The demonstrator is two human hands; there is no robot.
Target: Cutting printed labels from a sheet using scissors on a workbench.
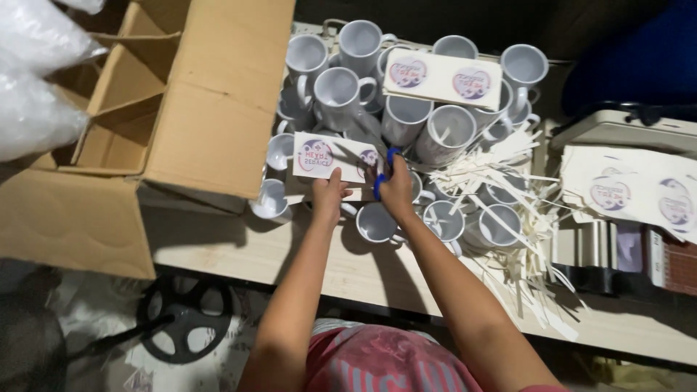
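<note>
1. The paper strip (335,157), white with two round printed designs, lies flat across the tops of the mugs at the near left of the cluster; the left hand (328,194) pinches its near edge, thumb on top, fingers closed on the paper.
2. The right hand (396,187) is closed around the blue handles of the scissors (379,170); the blades point left onto the right end of the strip, and the blade tips are too dark to make out clearly.
3. White mugs (341,91) stand packed together, mouths up, directly under and beyond the strip; a few more sit just beside both hands, near the table's front edge.
4. A second printed strip (443,78) rests on the mugs farther back, well apart from the hands.
5. A heap of thin paper offcuts (508,218) spreads over the mugs to the right and trails down past the table (239,250) edge; it lies just beside the right forearm.
6. An open cardboard box (210,101) stands to the left, its flap crowding the mugs near the strip's left end; clear plastic bags (33,80) lie beyond it.
7. More printed sheets (632,192) lie on a machine at the far right.
</note>
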